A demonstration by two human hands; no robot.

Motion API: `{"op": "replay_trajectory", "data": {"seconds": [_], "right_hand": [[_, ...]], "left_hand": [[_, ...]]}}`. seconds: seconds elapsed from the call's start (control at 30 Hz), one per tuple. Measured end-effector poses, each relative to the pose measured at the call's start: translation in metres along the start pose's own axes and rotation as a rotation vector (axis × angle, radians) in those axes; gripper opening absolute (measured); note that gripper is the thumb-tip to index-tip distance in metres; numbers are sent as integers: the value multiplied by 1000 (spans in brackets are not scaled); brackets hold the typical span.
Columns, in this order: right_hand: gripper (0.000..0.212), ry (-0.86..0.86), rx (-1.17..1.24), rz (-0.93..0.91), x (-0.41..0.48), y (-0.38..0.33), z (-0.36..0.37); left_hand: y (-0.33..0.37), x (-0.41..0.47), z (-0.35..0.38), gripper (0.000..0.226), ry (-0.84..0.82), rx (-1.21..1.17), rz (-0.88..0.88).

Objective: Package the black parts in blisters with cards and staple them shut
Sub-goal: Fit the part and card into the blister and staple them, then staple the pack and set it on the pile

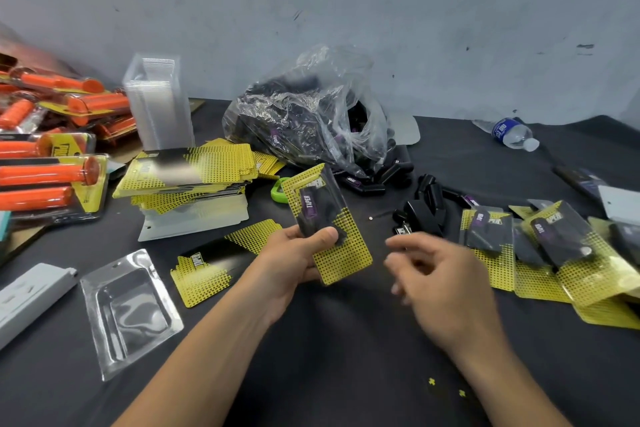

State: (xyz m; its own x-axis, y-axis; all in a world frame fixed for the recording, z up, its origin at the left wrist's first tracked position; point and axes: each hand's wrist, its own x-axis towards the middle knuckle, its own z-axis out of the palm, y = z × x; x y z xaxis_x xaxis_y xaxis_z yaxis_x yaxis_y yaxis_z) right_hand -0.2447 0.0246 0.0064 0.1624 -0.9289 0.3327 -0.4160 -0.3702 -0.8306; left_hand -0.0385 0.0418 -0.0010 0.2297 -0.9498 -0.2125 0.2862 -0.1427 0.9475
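Note:
My left hand grips a filled blister pack by its lower part: yellow dotted card, black part with a purple label under clear plastic, tilted up over the table's middle. My right hand hovers just right of it, blurred, fingers loosely curled and apart, holding nothing that I can see. A black stapler lies just beyond the right fingertips. Loose black parts spill from a clear plastic bag. An empty clear blister and a loose card lie at lower left.
Finished packs pile up on the right. A stack of cards and a tall stack of clear blisters stand at left, beside orange-handled packaged items. A water bottle lies far right. A white power strip sits at the left edge.

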Motion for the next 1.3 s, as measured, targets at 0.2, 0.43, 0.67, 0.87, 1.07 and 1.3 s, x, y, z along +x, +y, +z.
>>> {"op": "replay_trajectory", "data": {"seconds": [0.2,0.43,0.67,0.87,1.07,1.3], "right_hand": [[45,180,-388,103,25,3,-14],[26,-93,-480,134,15,-1,-5],[45,-307,-528,82,8,-9,5],[104,-210,-512,86,7,-4,20],[50,-116,438,325,11,0,4],[50,-398,837,523,-2,-12,3]], "left_hand": [[4,3,-4,19,38,28,-1],[4,8,-10,19,24,-51,-32],[11,11,-21,20,112,-180,18],[13,6,-19,26,116,-138,58],[19,6,-23,35,151,-193,80],[21,1,-18,33,120,-214,114]]}}
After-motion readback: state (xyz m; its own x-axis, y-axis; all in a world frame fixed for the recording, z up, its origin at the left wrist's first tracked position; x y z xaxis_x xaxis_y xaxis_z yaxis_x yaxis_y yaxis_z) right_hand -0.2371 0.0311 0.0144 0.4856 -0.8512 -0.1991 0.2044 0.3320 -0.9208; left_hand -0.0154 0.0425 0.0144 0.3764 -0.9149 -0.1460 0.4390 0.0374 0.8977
